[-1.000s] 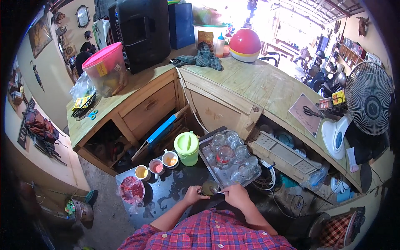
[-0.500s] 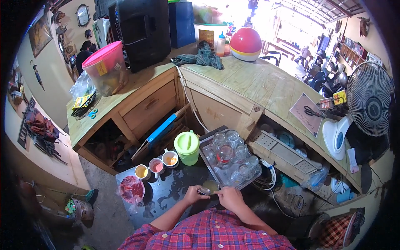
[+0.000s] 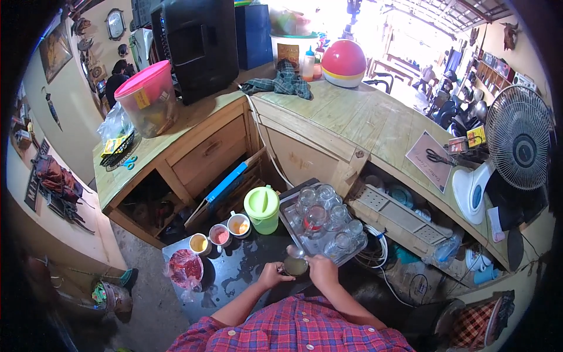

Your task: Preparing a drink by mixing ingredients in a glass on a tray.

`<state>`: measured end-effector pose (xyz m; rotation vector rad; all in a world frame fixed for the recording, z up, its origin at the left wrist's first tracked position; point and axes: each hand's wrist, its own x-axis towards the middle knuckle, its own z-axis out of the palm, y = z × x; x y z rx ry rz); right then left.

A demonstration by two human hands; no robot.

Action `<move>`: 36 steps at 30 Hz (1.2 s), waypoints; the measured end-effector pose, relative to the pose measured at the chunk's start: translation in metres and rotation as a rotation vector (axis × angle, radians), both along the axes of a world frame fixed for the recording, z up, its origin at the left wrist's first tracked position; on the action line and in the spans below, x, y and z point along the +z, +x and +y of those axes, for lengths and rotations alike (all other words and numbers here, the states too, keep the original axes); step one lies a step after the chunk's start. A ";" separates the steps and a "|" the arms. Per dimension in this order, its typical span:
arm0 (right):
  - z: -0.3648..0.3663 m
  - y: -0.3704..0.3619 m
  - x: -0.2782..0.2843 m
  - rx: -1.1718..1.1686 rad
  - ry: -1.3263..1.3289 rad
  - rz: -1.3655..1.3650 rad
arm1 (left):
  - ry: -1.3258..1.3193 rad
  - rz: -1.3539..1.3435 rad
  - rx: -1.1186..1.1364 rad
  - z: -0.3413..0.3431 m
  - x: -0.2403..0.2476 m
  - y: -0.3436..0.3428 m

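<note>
My left hand [image 3: 272, 276] is closed around the near left side of a small cup [image 3: 296, 267] with greenish-brown contents. On its other side, my right hand [image 3: 323, 271] grips a metal spoon [image 3: 295, 251], whose bowl points away from me just beyond the cup's rim. Most of the spoon's handle is hidden by the fingers. Both hands are over the near part of a dark, wet tabletop [image 3: 246, 258]. Nearest to the right hand is a metal tray [image 3: 305, 242] with several upturned clear glass mugs [image 3: 337, 215].
Beyond the cup stands a green lidded pitcher [image 3: 262, 211]. Left of it are three white cups with orange [image 3: 239, 224], pink [image 3: 220, 236] and yellow [image 3: 199, 243] contents. A plastic bag of red stuff [image 3: 186, 270] lies at the left edge. A wooden counter [image 3: 363, 120] wraps around behind.
The spoon has moved from beside my left fingers to beyond the cup's far rim. My right hand has shifted slightly away from me, and the cup's round opening now shows more fully.
</note>
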<state>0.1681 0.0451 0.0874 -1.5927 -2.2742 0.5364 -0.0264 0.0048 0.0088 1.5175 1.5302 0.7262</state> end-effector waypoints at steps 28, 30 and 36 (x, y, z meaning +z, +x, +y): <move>-0.019 0.014 0.039 0.002 -0.208 -0.054 | 0.034 -0.037 0.007 0.001 -0.026 -0.002; -0.015 0.021 0.053 0.022 -0.226 -0.069 | 0.037 -0.106 0.031 0.000 -0.027 -0.001; -0.023 0.015 0.053 0.167 -0.259 -0.089 | 0.040 -0.104 0.022 0.000 -0.036 -0.002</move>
